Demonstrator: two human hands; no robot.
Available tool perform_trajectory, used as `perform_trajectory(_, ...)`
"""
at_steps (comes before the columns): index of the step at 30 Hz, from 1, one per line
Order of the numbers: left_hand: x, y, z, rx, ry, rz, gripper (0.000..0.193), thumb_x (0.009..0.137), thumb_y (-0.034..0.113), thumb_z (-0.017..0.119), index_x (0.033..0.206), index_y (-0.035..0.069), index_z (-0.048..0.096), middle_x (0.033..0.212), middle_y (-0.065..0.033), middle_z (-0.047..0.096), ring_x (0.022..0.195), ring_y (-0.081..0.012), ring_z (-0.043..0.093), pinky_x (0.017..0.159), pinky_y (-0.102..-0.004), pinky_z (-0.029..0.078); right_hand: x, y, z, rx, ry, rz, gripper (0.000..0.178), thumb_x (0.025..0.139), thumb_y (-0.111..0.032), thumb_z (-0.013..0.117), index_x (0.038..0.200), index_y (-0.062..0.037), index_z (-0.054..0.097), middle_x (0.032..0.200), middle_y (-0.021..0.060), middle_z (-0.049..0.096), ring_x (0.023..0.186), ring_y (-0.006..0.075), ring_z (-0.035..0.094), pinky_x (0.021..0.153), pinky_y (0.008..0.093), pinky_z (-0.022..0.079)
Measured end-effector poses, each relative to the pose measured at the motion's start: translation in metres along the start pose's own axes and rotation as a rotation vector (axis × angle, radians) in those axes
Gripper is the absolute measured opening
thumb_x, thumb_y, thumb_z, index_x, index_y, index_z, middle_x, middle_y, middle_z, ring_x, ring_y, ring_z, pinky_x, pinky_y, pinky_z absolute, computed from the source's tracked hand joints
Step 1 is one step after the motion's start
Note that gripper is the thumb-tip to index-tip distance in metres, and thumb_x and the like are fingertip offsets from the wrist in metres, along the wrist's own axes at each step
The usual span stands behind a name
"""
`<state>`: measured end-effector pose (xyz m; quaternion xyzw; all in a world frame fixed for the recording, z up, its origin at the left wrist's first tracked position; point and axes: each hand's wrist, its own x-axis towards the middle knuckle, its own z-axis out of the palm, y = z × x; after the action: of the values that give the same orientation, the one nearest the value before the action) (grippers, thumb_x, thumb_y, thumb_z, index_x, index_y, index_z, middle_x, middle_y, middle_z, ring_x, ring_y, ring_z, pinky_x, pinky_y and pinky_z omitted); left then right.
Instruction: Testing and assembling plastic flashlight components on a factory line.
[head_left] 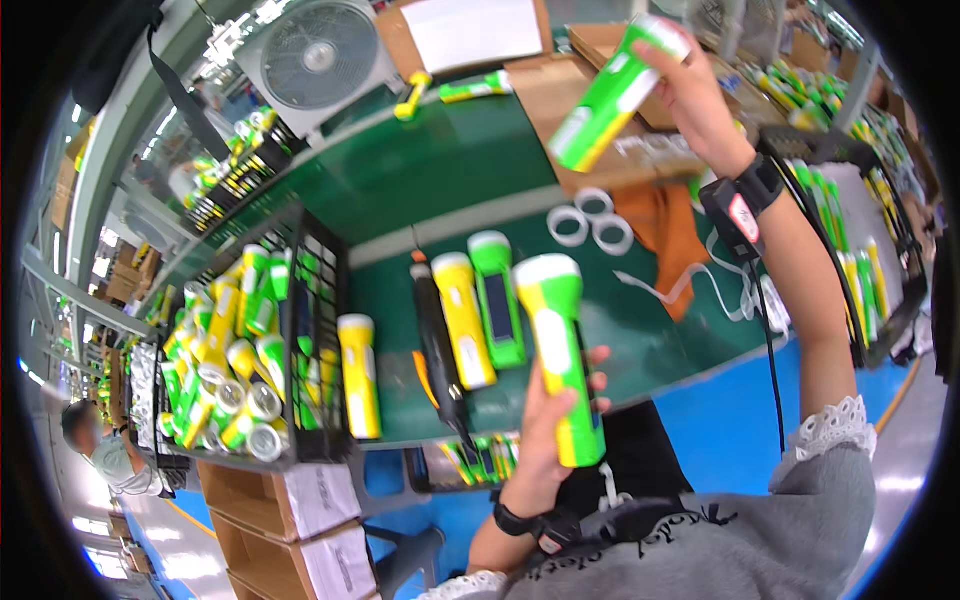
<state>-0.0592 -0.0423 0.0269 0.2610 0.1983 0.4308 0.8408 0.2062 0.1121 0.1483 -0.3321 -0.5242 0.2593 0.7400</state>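
Observation:
My left hand [545, 425] is closed round a green and yellow flashlight [562, 360], held upright near the table's front edge with its white head up. Raised at the far right, my right hand [685, 85] grips a second green and yellow flashlight [610, 100] by its white head end, its body slanting down to the left and slightly blurred. Left of my left hand lie a green flashlight [497, 300] with a dark panel, a yellow flashlight [462, 320] and a black and orange electric screwdriver [437, 345]. Another yellow flashlight [358, 375] lies by the crate.
A black crate [325, 250] full of flashlights stands at the left, another crate [850, 300] at the right. White rings [568, 227], an orange cloth [660, 235] and a white cord lie on the green table [410, 190]. A fan [320, 55] stands behind; cardboard boxes [245, 500] stand below.

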Motion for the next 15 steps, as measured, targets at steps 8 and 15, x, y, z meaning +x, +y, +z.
perform_trajectory(8, -0.065, -0.027, 0.048, -0.042, -0.079, 0.046, 0.053, 0.087, 0.057, 0.027, 0.096, 0.008, 0.043, 0.082, -0.0025, 0.041, 0.065, -0.0121, 0.040, 0.052, -0.0246, 0.038, -0.155, -0.005, -0.044, 0.451, 0.182, 0.538, 0.045, 0.084, -0.049, 0.046, 0.099, -0.0070, 0.051, 0.084, 0.0121, 0.060, 0.065, 0.0185, 0.059, 0.058, 0.0286, 0.050)
perform_trajectory(15, -0.095, -0.038, 0.063, 0.081, -0.080, 0.148, 0.051, 0.089, 0.055, 0.026, 0.099, 0.009, 0.044, 0.087, -0.0028, 0.043, 0.067, -0.0120, 0.044, 0.055, -0.0250, 0.041, -0.223, 0.033, -0.049, 0.477, 0.138, 0.812, 0.057, 0.083, -0.059, 0.038, 0.102, -0.0066, 0.049, 0.081, 0.0113, 0.059, 0.064, 0.0173, 0.058, 0.060, 0.0303, 0.050)
